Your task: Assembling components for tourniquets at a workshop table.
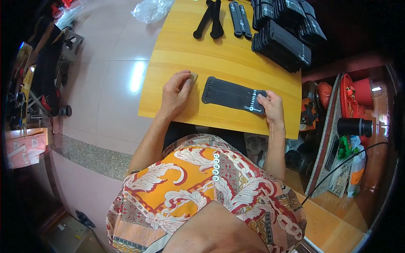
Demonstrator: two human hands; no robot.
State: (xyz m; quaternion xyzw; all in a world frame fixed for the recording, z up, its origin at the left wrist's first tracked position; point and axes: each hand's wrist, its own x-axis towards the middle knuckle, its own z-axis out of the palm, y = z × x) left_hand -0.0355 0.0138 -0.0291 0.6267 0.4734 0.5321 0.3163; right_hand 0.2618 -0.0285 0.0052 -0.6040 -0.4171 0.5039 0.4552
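Note:
A flat black fabric strap point(230, 94) with a white marked end lies across the near part of the yellow wooden table point(185, 55). My right hand point(271, 107) presses its fingers on the strap's right, marked end. My left hand point(176, 93) rests on the table to the left of the strap, fingers curled over a small tan piece point(193, 76) that pokes out at the fingertips. The two hands are about a strap's length apart.
Stacks of black straps point(283, 31) fill the table's far right. Several loose black strips point(215, 19) lie at the far middle, a clear plastic bag point(152, 9) at the far left corner. Red containers point(356, 95) and clutter stand to the right; tiled floor to the left.

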